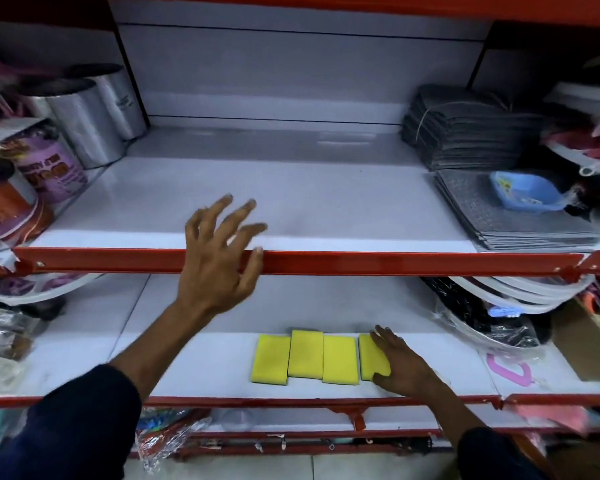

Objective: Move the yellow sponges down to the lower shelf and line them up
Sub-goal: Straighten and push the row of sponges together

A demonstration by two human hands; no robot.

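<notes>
A person in dark sleeves works at a red-framed shop display, with four yellow sponges (pixel 321 357) lying flat in a row on the lower shelf (pixel 194 368), long sides touching or nearly so. The right hand (pixel 400 362) rests flat on the sponge at the right end of the row, fingers loosely spread over its top and right edge, thumb at its near corner, pressing rather than gripping it. The second sponge from the left sits slightly further back than its neighbours, so the row is not quite even. The left hand (pixel 219 261) is raised above and to the left of the sponges, in front of the red front rail of the upper shelf (pixel 291 199), fingers splayed wide and holding nothing; it is blurred. Beyond its fingertips the white middle of the upper shelf lies bare. Well to the left of that hand stand silvery foil rolls (pixel 84 123) and purple-labelled packages (pixel 49 168). Well to the right of it are stacked grey scouring pads (pixel 465 129) and, nearer the rail, flat grey mats (pixel 510 216) with a small blue plastic dish (pixel 525 194) lying on top
</notes>
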